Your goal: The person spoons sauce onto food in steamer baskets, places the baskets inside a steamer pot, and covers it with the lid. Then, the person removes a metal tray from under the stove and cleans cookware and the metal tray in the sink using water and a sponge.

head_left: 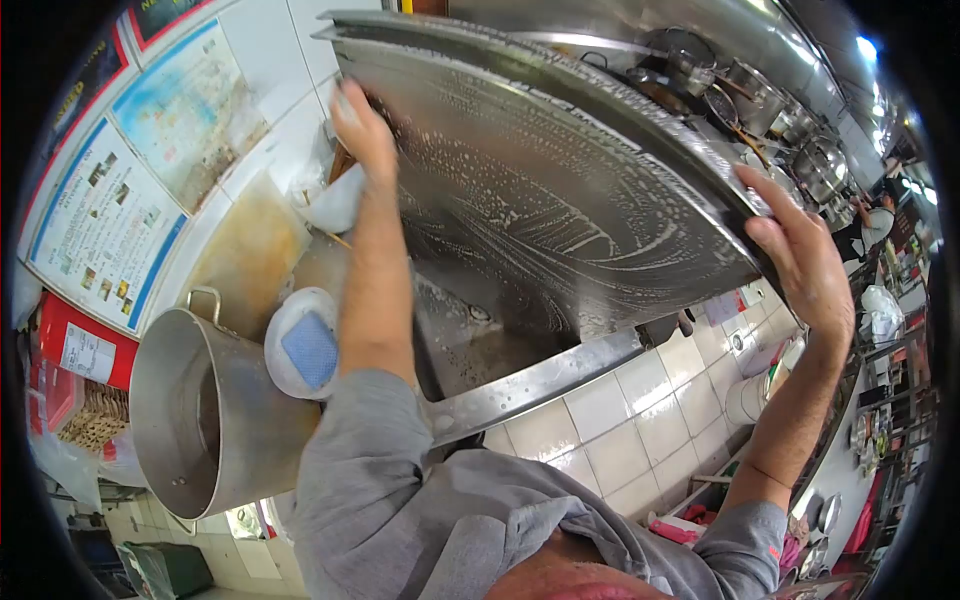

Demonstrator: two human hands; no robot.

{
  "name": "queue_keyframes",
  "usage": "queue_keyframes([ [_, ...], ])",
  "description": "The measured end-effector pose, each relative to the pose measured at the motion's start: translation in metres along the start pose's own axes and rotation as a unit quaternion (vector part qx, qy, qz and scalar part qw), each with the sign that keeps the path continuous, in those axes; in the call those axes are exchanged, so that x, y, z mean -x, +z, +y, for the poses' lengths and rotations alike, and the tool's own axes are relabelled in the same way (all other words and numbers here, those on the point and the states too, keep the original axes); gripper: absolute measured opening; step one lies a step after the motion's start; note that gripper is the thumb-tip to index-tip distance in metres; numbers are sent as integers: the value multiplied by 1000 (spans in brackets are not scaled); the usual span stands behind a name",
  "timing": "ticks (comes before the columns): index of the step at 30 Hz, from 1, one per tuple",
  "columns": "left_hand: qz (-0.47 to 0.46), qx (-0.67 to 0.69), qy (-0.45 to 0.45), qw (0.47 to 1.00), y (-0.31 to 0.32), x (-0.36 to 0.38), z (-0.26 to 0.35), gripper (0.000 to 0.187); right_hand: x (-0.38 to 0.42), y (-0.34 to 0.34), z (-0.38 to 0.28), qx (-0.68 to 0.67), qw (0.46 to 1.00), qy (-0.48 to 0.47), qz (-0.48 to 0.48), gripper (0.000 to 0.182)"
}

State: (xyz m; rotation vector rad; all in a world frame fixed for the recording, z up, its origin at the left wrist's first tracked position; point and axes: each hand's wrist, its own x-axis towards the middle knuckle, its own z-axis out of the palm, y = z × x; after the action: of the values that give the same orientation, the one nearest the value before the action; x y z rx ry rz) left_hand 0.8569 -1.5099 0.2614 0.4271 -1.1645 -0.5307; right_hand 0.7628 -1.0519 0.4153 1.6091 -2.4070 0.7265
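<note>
A large, flat metal tray (520, 190) with raised edges is tilted up over the sink (540, 385), its face streaked with soap suds. My right hand (800, 250) grips its right edge, fingers over the rim and thumb on the near side. At the tray's upper left edge, my left hand (362, 130) is closed around the side, slightly blurred, with part of its fingers hidden. Below the tray, part of the sink basin and its drain show. A white bowl (283, 375) holding a blue sponge or cloth (311, 350) stands left of my left forearm.
A deep metal stockpot (255, 420) stands at the left near the bowl. Posters (105, 215) hang on the tiled wall. Several pots and pans (755, 95) line the far right shelf. A person (875, 225) is in the right background. A white bucket (745, 400) stands on the tiled floor.
</note>
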Motion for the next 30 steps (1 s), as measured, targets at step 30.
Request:
queue_keyframes([
  [30,254,231,-679,649,-69,565,-180,60,-114,3,97,172,982,-65,-47,69],
])
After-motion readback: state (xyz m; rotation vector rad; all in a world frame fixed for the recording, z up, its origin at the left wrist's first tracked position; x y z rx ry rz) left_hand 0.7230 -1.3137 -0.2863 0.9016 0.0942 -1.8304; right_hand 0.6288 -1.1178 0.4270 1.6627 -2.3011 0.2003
